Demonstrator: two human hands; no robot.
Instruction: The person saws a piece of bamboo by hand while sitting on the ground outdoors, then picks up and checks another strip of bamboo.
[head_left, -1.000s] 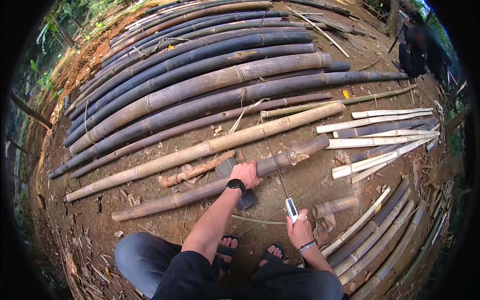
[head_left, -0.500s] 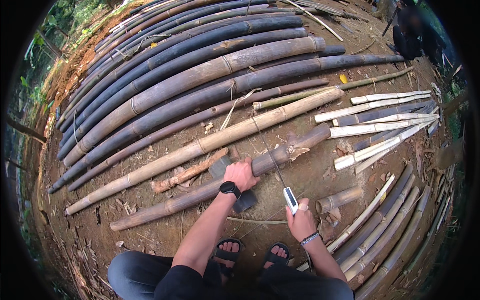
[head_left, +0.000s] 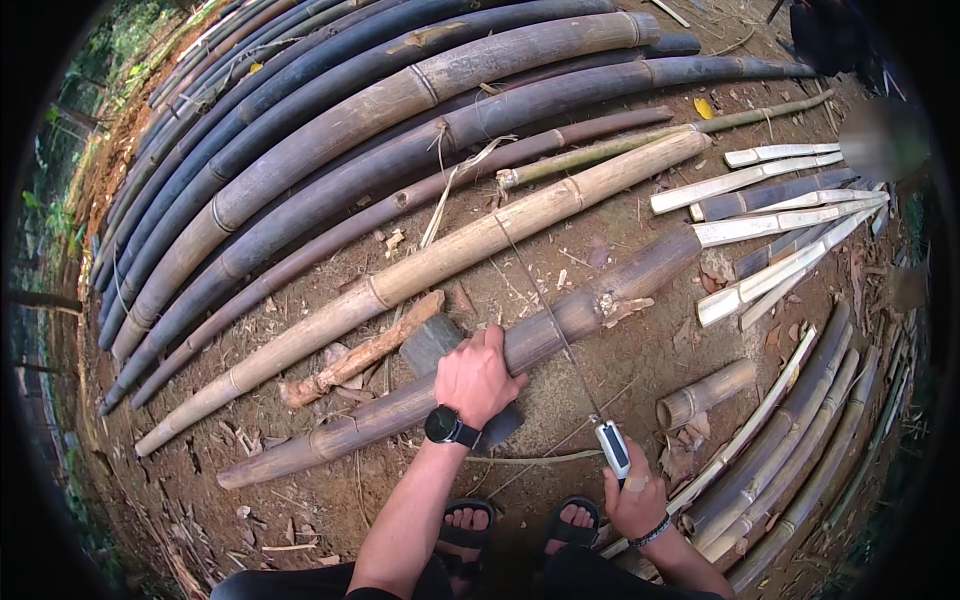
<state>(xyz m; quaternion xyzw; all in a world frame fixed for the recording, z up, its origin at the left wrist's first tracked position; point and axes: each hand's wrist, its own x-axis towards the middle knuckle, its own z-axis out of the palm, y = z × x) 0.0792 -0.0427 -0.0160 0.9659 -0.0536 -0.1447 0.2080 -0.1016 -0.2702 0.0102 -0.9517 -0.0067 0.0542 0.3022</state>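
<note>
My left hand [head_left: 478, 375] is closed around a dark brown bamboo pole [head_left: 375, 418], pressing down on it from above. The pole lies slanted across a dark grey block [head_left: 428, 345]. In my right hand [head_left: 637, 502] is the white-and-dark handle of a handsaw [head_left: 613, 452]. Its thin blade crosses the pole to the right of my left hand, with its far end by a pale bamboo pole [head_left: 470, 250] behind. How deep the blade sits in the pole, I cannot tell. A rough stick [head_left: 362, 352] lies beside the block.
Several long dark bamboo poles [head_left: 330, 150] lie side by side across the back. Pale split strips [head_left: 765, 275] are on the right. A short bamboo piece [head_left: 705, 393] and more split lengths [head_left: 780, 450] lie near my right arm. Another person's dark clothing [head_left: 830, 40] shows at the far right.
My right hand has drawn the saw a little toward me. The view has come closer to the pole. My left hand keeps its hold on the bamboo.
</note>
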